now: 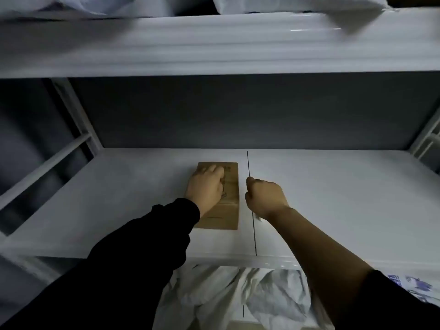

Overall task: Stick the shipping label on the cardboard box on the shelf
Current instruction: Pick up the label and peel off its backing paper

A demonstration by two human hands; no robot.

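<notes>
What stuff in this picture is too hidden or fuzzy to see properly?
1. Head view: the label on the cardboard box, print too small and dim; the left hand covers part.
2. Head view: inside the right hand; curled fingers hide whether it holds anything.
3. Head view: white bags on the top shelf, blurred, cut off by the top edge.

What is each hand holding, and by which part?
The left hand rests on top of the cardboard box, gripping nothing. The right hand is curled beside it; whether it holds anything cannot be told.
</notes>
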